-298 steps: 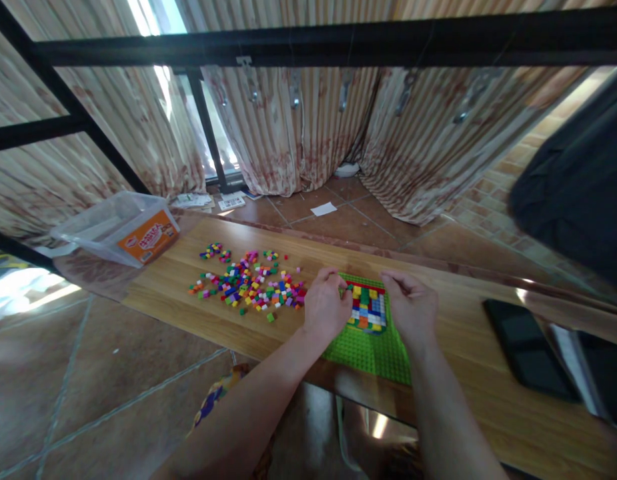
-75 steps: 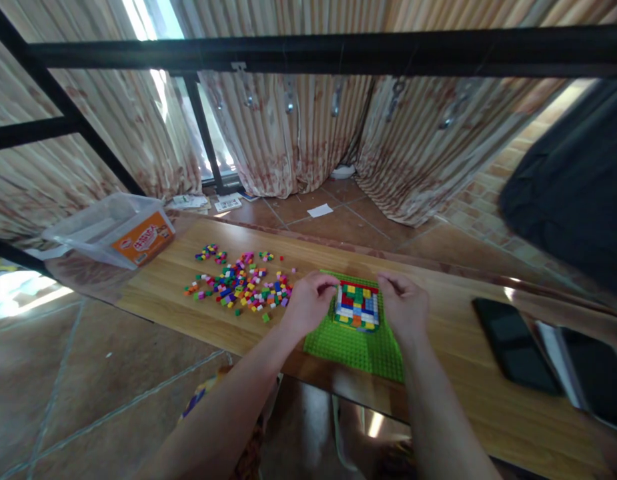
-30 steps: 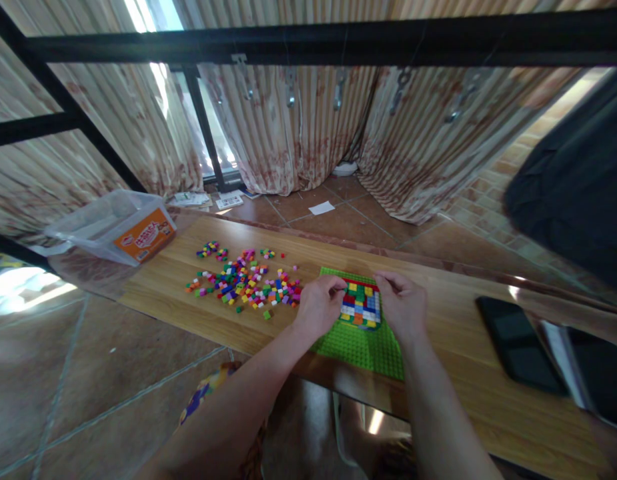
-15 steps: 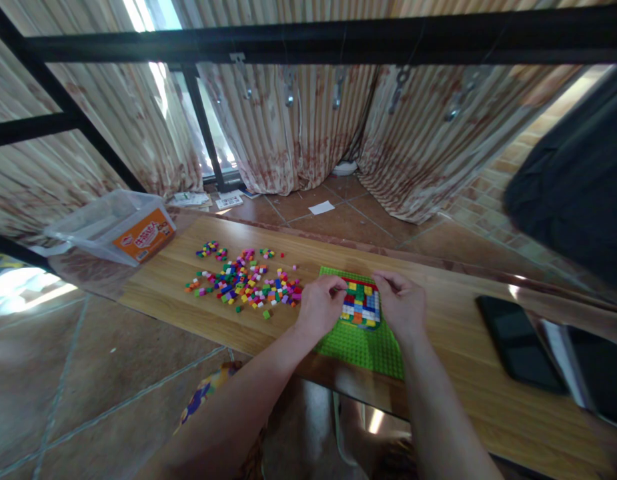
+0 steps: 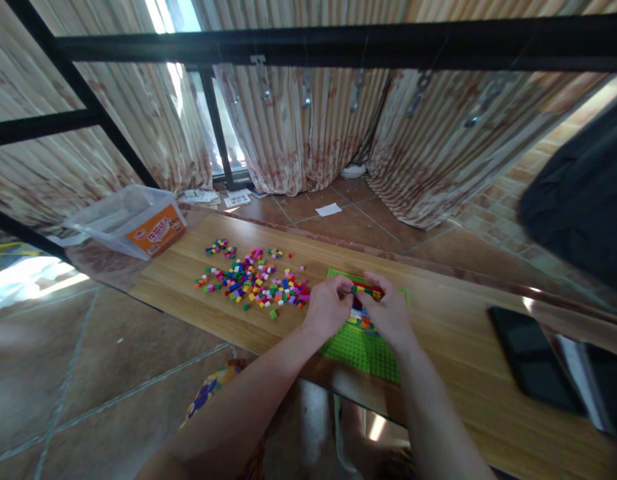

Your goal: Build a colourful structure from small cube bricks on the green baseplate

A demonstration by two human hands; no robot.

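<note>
A green studded baseplate (image 5: 361,360) lies on the wooden table, with a low block of coloured toy bricks (image 5: 361,320) built on it. My left hand (image 5: 328,310) is closed in a pinch at the block's left upper corner; what its fingertips hold is too small to tell. My right hand (image 5: 391,317) curls over the block's right side, thumb in front and forefinger behind the red, yellow and green bricks along the far edge. Its palm and fingers hide much of the block. The fingertips of both hands are close together.
Many loose small bricks (image 5: 255,280) are spread on the table (image 5: 453,353) left of the baseplate. A clear plastic bin (image 5: 131,223) with an orange label stands at the far left end. A dark phone-like slab (image 5: 533,357) and another dark flat object (image 5: 608,377) lie at the right.
My right hand has moved left from beside the block to over its right side, now close to my left hand. The left hand stays in a pinch. The view has shifted slightly.
</note>
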